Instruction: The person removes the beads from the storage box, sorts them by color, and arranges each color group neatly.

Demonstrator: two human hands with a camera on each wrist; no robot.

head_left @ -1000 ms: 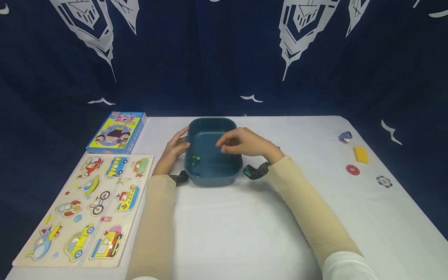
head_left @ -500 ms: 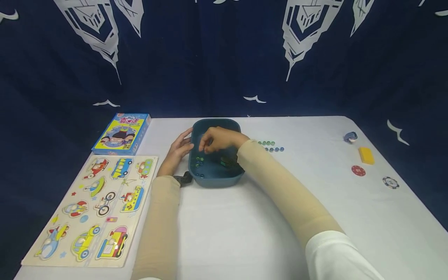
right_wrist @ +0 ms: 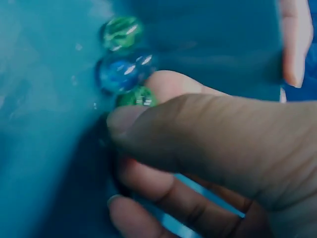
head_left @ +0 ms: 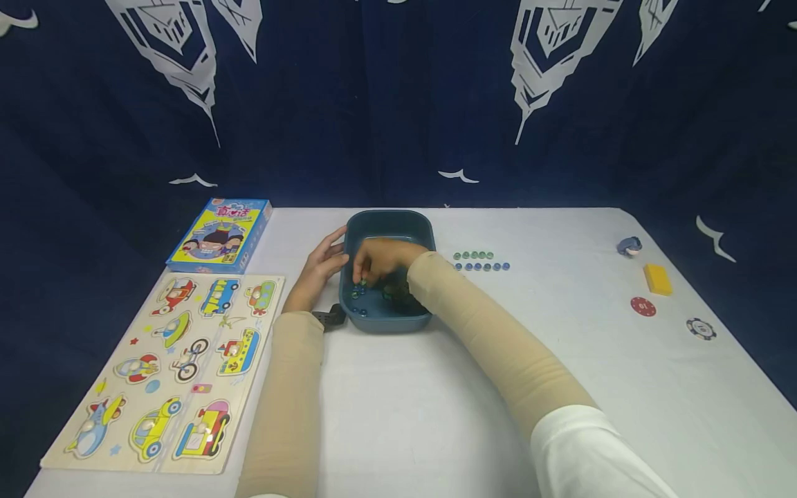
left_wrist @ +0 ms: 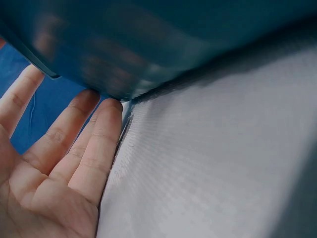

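A dark teal plastic tub [head_left: 389, 324] stands on the table in the head view, with several green and blue glass marbles near its left wall. My left hand [head_left: 314, 277] rests against the tub's left side; in the left wrist view its straight fingers [left_wrist: 101, 144] touch the outer wall. Down inside the tub, my right hand [head_left: 385, 258] pinches a green marble [right_wrist: 138, 95] between thumb and index finger. Close by lie a blue marble [right_wrist: 118, 75] and another green marble [right_wrist: 122, 33]. My right hand and sleeve hide part of the tub's floor.
Right of the tub lie a row of green marbles [head_left: 474, 255] and one of blue marbles [head_left: 487, 267]. A wooden picture puzzle [head_left: 168, 373] and a card-game box [head_left: 218, 236] are at left. Far right are a blue figure [head_left: 629, 246], yellow block [head_left: 658, 279], red chip [head_left: 643, 306] and black-and-white chip [head_left: 701, 328].
My right hand has moved left and down into the tub, from above its right side to the marbles, and now pinches a green one. My left hand keeps its place at the tub's side.
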